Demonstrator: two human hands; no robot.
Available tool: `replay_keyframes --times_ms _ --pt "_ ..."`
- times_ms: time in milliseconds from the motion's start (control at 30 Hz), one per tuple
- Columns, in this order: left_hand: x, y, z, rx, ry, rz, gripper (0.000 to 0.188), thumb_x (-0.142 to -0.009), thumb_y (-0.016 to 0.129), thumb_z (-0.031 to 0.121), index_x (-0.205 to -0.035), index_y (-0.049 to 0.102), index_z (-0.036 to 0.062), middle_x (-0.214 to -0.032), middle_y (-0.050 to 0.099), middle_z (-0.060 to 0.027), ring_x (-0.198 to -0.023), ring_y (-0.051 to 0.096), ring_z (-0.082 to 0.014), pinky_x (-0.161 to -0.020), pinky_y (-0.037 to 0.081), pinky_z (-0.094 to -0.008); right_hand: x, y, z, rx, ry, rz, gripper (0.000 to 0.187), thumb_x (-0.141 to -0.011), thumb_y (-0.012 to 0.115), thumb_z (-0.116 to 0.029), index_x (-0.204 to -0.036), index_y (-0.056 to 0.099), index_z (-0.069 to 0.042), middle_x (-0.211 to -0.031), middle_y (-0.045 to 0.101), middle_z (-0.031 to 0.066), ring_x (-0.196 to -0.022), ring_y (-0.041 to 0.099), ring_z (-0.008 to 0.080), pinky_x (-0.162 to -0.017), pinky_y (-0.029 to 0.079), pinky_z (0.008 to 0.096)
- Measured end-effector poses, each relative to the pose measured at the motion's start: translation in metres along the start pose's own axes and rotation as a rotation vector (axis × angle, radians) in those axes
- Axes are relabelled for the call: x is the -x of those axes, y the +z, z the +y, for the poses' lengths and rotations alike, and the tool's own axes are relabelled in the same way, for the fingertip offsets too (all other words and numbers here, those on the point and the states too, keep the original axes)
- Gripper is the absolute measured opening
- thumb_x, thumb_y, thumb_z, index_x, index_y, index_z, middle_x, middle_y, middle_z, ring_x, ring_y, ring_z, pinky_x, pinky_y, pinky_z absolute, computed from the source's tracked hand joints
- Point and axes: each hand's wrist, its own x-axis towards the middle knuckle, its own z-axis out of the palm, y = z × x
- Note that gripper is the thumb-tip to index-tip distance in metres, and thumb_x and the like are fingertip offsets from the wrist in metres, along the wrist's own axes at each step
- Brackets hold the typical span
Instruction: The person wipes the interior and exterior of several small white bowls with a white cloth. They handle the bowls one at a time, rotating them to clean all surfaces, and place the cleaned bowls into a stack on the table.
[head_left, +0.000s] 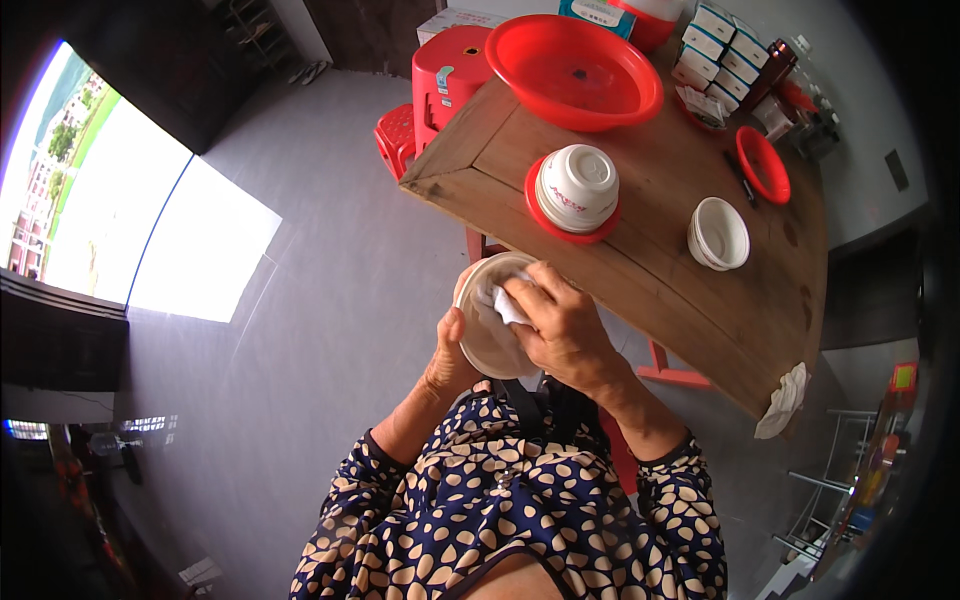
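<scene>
My left hand (450,345) grips a white bowl (487,350) by its left side, with the thumb over the rim. The bowl is tilted, its inside facing up toward me, in front of the table's near edge. Inside it, my right hand (562,325) presses a crumpled white tissue or cloth (508,307) against the wall; its fingers are closed on that piece. On the table just beyond, upside-down white bowls (578,185) are stacked on a red plate (600,233). To their right, another small stack of white bowls (720,235) stands with the openings up.
The wooden table (660,270) holds a large red basin (575,75), a red dish (763,165), stacked small boxes (715,60) and bottles (775,70). A white cloth (783,400) hangs over its right corner. Red stools (448,80) stand at the left end; a metal rack (830,490) is at right.
</scene>
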Motion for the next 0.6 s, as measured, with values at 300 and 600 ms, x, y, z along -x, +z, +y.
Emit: replay_keyframes --times_ms 300,600 --pt "0.001 -0.006 0.008 -0.056 -0.024 0.023 0.088 -0.070 0.071 0.056 -0.135 0.031 0.0122 -0.127 0.045 -0.0122 -0.120 0.045 -0.0259 -0.103 0.037 -0.0405 0.003 0.023 0.007 -0.264 -0.055 -0.204 0.037 -0.073 0.064 -0.006 -0.110 0.058 -0.005 -0.117 0.050 0.0167 -0.101 0.056 0.0365 -0.087 0.048 0.0439" --pt "0.000 0.002 0.006 -0.007 0.001 -0.009 0.088 -0.068 0.072 0.054 -0.134 0.034 0.0097 -0.124 0.048 -0.0133 -0.117 0.048 -0.0267 -0.102 0.039 -0.0428 -0.010 -0.020 0.018 -0.632 -0.055 -0.802 0.028 -0.064 0.054 -0.011 -0.089 0.062 -0.001 -0.084 0.061 0.0175 -0.077 0.060 0.0300 -0.069 0.045 0.0359"
